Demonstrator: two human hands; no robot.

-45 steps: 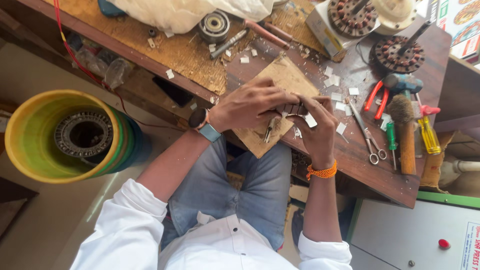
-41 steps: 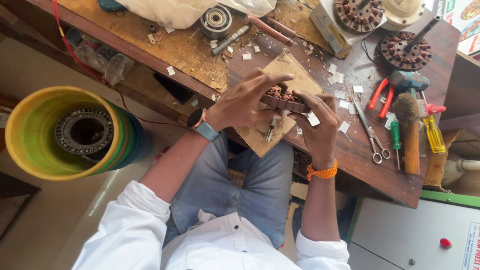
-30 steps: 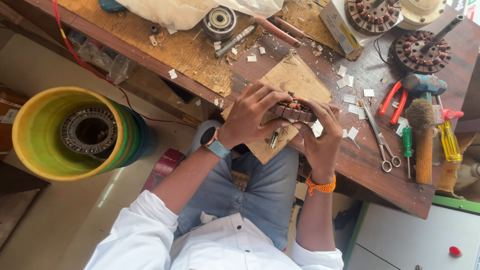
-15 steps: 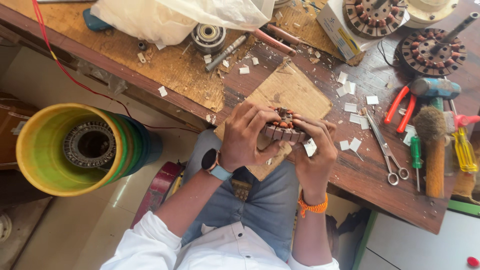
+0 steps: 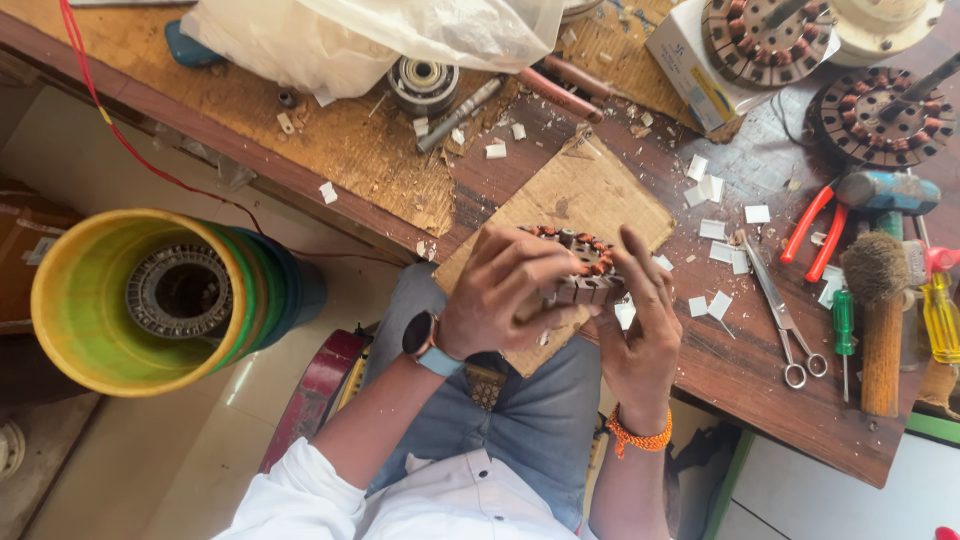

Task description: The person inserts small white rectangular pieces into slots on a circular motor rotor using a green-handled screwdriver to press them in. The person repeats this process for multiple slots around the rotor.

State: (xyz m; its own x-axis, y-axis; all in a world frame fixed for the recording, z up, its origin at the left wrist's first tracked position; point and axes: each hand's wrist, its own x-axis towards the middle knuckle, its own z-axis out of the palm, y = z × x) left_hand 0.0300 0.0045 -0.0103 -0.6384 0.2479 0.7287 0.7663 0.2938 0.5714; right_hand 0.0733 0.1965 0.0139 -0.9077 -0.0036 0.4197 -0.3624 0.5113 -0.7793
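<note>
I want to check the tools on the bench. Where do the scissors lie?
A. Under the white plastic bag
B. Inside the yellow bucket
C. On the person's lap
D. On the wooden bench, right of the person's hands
D: the scissors lie flat on the bench, right of the right hand, beside the red pliers.

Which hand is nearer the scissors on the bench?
Right. The right hand cups the stator core from the scissors' side, apart from them; the left hand grips the core's far side, farther away.
</note>
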